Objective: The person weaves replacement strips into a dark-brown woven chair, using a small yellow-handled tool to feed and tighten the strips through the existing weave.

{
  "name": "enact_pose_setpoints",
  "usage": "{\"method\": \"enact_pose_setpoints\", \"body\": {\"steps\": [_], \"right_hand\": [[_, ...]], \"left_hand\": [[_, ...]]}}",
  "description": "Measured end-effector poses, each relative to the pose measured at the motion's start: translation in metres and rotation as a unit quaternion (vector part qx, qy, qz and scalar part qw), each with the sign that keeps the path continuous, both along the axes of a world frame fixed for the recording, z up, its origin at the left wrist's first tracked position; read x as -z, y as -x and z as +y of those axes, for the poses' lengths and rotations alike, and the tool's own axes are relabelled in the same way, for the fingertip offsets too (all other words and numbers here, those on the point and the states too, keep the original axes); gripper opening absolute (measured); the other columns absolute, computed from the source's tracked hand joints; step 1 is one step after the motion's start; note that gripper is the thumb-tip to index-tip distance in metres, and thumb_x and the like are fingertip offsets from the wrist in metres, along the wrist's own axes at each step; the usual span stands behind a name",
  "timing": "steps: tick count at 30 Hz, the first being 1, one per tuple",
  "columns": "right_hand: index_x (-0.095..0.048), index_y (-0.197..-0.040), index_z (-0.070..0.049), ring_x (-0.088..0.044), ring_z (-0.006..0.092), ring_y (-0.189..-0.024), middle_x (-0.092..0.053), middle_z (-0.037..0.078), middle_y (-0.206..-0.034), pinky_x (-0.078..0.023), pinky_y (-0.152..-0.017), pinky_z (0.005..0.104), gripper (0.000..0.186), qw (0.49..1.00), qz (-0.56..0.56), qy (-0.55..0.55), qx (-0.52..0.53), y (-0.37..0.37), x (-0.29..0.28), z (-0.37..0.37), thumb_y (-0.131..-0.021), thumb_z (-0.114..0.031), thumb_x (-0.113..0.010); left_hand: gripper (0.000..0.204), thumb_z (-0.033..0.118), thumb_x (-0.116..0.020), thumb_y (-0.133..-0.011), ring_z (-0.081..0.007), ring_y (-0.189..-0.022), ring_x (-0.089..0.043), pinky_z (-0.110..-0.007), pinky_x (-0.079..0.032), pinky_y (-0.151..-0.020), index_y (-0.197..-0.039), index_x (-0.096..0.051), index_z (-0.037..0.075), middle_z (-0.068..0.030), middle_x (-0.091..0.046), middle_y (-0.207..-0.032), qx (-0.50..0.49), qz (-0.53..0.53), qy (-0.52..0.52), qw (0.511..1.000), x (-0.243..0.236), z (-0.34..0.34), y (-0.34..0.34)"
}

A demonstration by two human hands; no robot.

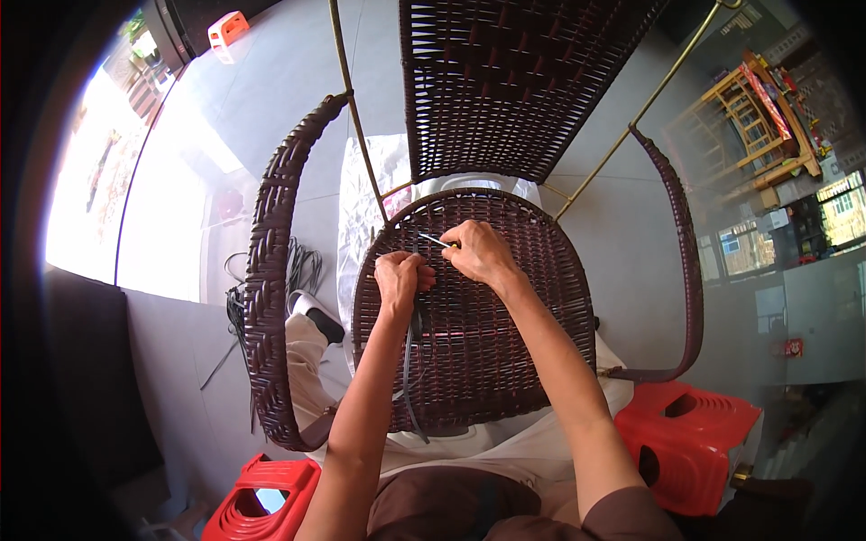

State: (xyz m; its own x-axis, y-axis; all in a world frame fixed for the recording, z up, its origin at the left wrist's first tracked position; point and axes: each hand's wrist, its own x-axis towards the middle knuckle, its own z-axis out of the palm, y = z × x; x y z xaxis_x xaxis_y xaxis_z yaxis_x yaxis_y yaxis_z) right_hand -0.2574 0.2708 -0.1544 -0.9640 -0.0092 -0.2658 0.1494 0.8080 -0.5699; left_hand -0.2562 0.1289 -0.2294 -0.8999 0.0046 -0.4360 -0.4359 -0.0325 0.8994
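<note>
A dark brown woven chair seat (pixel 505 343) lies in front of me, its weave running in tight rows. Near the seat's far left part, my right hand (pixel 483 254) grips a small screwdriver-like tool, whose thin metal shaft (pixel 434 240) points left over the weave. Most of its handle is hidden by my fingers. Just left of it, my left hand (pixel 398 278) is closed at the weave, fingers pinched together. From beneath this hand a narrow grey-brown plastic strip (pixel 407 370) trails toward me across the seat and past its near edge.
The woven backrest (pixel 514 81) rises beyond the seat, between brass-coloured rods. Wrapped armrests (pixel 271 261) curve along both sides. Loose dark strips (pixel 302 266) lie on the floor at left. Red plastic stools (pixel 690 442) stand at both near corners. Wooden furniture (pixel 758 117) is far right.
</note>
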Motion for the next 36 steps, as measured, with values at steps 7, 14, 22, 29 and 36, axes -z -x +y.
{"method": "enact_pose_setpoints", "body": {"steps": [7, 14, 22, 29, 36], "right_hand": [[-0.066, -0.094, -0.005, -0.064, 0.0337, -0.079, -0.065, 0.019, -0.086, -0.051, -0.072, 0.041, 0.018, 0.999, 0.037, -0.034, -0.003, -0.015, 0.008, -0.015, -0.078, -0.013, -0.062], [-0.057, -0.102, -0.004, -0.063, 0.0379, -0.072, -0.063, 0.021, -0.077, -0.051, -0.064, 0.0453, 0.022, 0.994, 0.092, -0.051, 0.0, -0.03, 0.028, -0.026, -0.081, -0.009, -0.055], [-0.063, -0.096, -0.002, -0.063, 0.038, -0.073, -0.062, 0.025, -0.077, -0.051, -0.066, 0.0435, 0.021, 0.997, 0.073, -0.017, -0.025, -0.015, 0.021, -0.017, -0.078, -0.006, -0.054], [-0.064, -0.09, -0.002, -0.063, 0.0369, -0.077, -0.064, 0.022, -0.081, -0.051, -0.07, 0.0442, 0.017, 0.998, 0.04, -0.048, -0.015, -0.013, 0.014, -0.021, -0.076, -0.01, -0.058], [-0.054, -0.114, -0.001, -0.062, 0.0367, -0.069, -0.061, 0.022, -0.074, -0.051, -0.061, 0.0435, 0.034, 0.983, 0.168, -0.053, 0.054, -0.047, 0.047, -0.04, -0.08, -0.005, -0.055]], "left_hand": [[0.02, 0.007, -0.05, -0.079, -0.0184, -0.048, -0.06, -0.027, -0.05, -0.046, -0.074, -0.062, -0.009, -0.0154, -0.063, -0.063, -0.002, -0.003, -0.005, 1.0, 0.002, 0.0, 0.0], [0.02, 0.008, -0.052, -0.079, -0.0173, -0.049, -0.059, -0.027, -0.05, -0.047, -0.075, -0.062, -0.009, -0.0144, -0.063, -0.063, -0.002, -0.003, 0.013, 1.0, 0.0, 0.001, 0.0], [0.02, 0.008, -0.052, -0.079, -0.0177, -0.05, -0.06, -0.026, -0.05, -0.048, -0.076, -0.062, -0.009, -0.0147, -0.063, -0.063, 0.0, -0.004, 0.008, 1.0, 0.0, 0.0, 0.001], [0.019, 0.008, -0.052, -0.079, -0.0177, -0.05, -0.06, -0.026, -0.05, -0.047, -0.075, -0.062, -0.008, -0.0142, -0.063, -0.064, 0.0, -0.003, 0.021, 1.0, -0.004, 0.001, 0.0], [0.019, 0.008, -0.052, -0.079, -0.017, -0.051, -0.06, -0.026, -0.05, -0.048, -0.075, -0.062, -0.008, -0.0135, -0.063, -0.063, 0.005, 0.009, 0.029, 1.0, 0.0, 0.0, 0.0]]}}
